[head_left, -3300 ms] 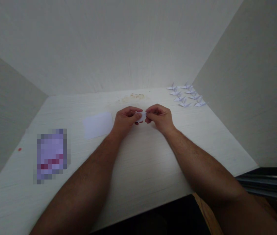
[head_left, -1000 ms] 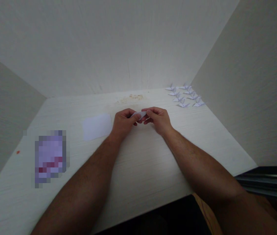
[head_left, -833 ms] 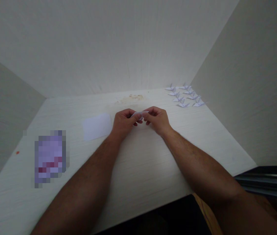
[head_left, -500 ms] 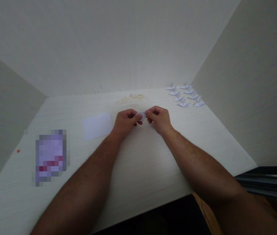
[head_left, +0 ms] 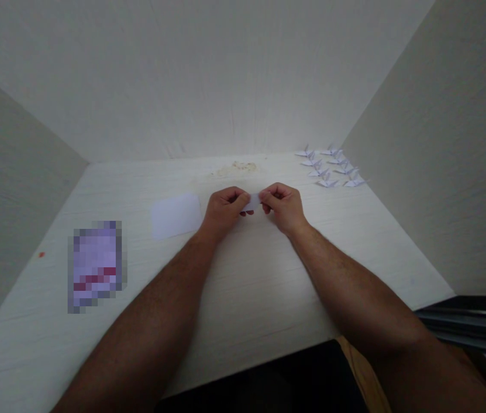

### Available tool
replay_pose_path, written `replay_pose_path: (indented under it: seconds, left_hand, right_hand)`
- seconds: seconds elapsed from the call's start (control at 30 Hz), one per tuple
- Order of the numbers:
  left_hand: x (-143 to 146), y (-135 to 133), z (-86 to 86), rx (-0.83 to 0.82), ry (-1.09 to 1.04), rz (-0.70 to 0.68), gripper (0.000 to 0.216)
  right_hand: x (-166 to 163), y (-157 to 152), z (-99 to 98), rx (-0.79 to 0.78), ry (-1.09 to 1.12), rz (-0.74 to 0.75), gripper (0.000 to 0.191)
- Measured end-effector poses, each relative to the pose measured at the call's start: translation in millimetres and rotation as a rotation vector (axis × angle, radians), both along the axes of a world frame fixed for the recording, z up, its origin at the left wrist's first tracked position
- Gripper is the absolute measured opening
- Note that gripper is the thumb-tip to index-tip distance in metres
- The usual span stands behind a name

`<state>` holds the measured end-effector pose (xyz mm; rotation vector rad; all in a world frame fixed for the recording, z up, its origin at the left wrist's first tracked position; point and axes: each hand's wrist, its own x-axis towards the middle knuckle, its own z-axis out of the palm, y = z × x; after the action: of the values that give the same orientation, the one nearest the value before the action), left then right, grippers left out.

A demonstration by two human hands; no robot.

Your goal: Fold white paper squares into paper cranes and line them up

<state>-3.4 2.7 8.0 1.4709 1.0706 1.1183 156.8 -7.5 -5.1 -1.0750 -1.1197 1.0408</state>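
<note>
Paper (head_left: 254, 202), small and seemingly folded, sits at mid-frame on my feed; my left hand (head_left: 224, 207) pinches its left end, my right hand (head_left: 286, 206) its right; since a second ago the hands have spread slightly, so more of its face shows; white sheet (head_left: 176, 215) lies left of centre, paper cranes (head_left: 319, 172) upper right.
</note>
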Motion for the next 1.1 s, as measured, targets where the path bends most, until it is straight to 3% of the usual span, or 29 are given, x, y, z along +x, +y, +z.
replay_pose_path:
  seconds: [0.23, 0.7, 0.9, 1.1]
  left_hand:
    - [-0.6, -0.4, 0.1, -0.015, 0.13, -0.026, 0.016]
    - [-2.4, 2.4, -3.5, -0.017, 0.03, -0.063, 0.023]
    - [-2.7, 2.9, -3.3, 0.001, 0.031, -0.027, 0.018]
    - [-4.1, 3.6, -3.2, -0.025, 0.055, -0.032, 0.02]
  right_hand:
    - [1.5, 0.6, -2.4, 0.005, -0.025, -0.024, 0.021]
    - [-1.7, -2.1, -3.1, -0.023, -0.076, 0.035, 0.026]
    - [-2.2, -3.6, -2.9, -0.069, -0.207, 0.061, 0.03]
    - [-2.8, -4.1, -4.9, -0.008, -0.252, 0.029, 0.026]
